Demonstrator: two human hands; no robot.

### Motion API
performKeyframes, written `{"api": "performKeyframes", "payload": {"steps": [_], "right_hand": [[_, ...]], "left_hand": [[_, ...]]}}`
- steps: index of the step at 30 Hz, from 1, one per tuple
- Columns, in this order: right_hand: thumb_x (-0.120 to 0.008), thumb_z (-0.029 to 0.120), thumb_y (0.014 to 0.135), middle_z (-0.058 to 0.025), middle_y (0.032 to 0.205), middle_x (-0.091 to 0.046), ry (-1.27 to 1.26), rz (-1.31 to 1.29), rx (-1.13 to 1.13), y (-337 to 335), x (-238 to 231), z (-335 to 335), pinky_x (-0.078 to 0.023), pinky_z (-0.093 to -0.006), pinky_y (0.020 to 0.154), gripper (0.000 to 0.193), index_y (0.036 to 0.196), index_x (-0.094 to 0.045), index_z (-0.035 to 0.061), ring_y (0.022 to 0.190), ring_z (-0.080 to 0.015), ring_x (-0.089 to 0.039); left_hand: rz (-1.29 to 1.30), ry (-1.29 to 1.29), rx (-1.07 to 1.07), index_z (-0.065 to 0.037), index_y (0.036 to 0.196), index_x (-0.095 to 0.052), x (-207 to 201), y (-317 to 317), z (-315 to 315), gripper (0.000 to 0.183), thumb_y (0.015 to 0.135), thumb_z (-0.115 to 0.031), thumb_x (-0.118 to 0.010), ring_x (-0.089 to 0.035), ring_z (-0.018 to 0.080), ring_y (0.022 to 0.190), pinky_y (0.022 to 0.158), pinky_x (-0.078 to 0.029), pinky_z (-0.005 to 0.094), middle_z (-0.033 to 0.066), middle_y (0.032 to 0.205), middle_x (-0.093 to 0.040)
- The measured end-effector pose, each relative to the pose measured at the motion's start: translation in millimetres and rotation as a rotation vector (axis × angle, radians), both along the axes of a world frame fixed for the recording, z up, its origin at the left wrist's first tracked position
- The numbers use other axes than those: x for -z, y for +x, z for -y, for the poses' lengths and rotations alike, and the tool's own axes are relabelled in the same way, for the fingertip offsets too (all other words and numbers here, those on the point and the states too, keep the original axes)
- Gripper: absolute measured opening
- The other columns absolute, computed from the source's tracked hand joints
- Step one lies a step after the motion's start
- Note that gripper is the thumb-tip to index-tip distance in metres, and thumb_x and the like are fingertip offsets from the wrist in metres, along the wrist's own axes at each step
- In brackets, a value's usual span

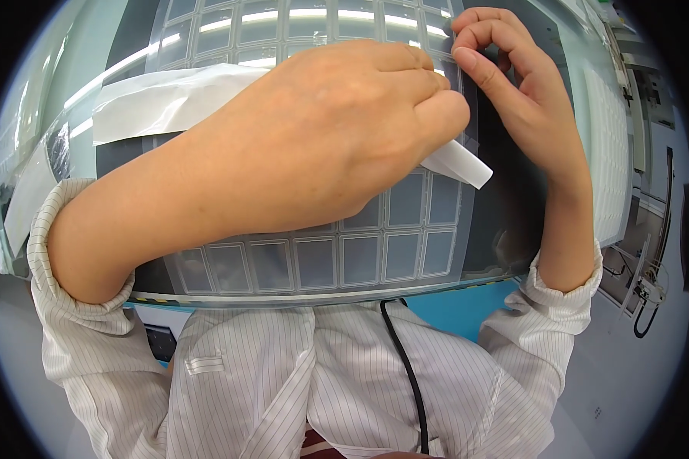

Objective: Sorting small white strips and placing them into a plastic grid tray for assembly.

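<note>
My left hand (360,115) reaches across the middle of a clear plastic sheet (360,260) marked with rows of rectangular pockets. Its fingers are closed, and the end of a white strip (463,164) sticks out beneath its thumb side. Another white length (168,99) lies over the sheet on the left, running under my left wrist; whether the two are one piece is hidden. My right hand (513,84) is at the sheet's far right edge, fingers curled and thumb tip against the forefinger. Anything in that pinch is too small to make out.
The pocketed sheet rests on a dark, glossy work surface (505,206). A stack of white ridged trays (608,153) stands at the right. Clear plastic film (42,84) and white pieces (29,195) lie at the left. A black cord (406,359) hangs down my front.
</note>
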State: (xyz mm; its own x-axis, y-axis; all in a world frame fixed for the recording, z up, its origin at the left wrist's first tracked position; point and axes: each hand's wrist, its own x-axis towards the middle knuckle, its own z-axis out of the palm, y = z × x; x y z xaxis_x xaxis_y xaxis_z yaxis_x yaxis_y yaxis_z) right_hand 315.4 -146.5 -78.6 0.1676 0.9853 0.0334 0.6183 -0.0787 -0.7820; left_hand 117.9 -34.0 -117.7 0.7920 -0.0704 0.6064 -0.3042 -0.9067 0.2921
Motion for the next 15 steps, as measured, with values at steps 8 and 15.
{"api": "performKeyframes", "payload": {"steps": [8, 15], "right_hand": [[-0.072, 0.008, 0.094, -0.0047, 0.107, -0.054, 0.009, 0.067, 0.011, -7, 2, 0, -0.042, -0.0237, 0.078, 0.012, 0.094, -0.061, 0.0027, 0.089, -0.0110, -0.050], [-0.071, 0.005, 0.093, -0.0083, 0.103, -0.053, 0.106, 0.205, 0.064, -5, 17, -3, -0.043, -0.0259, 0.075, 0.014, 0.095, -0.058, 0.0006, 0.088, -0.0154, -0.051]], "left_hand": [[-0.202, -0.007, 0.013, 0.002, 0.100, -0.058, -14, -6, 2, 0.023, 0.080, 0.003, -0.069, -0.067, 0.0373, 0.112, 0.092, -0.056, 0.0435, 0.0197, 0.118, -0.069], [-0.086, 0.007, 0.007, 0.002, 0.094, -0.057, -8, -2, -3, 0.015, 0.082, 0.000, -0.066, -0.066, 0.0337, 0.102, 0.088, -0.055, 0.0418, 0.0165, 0.101, -0.067]]}}
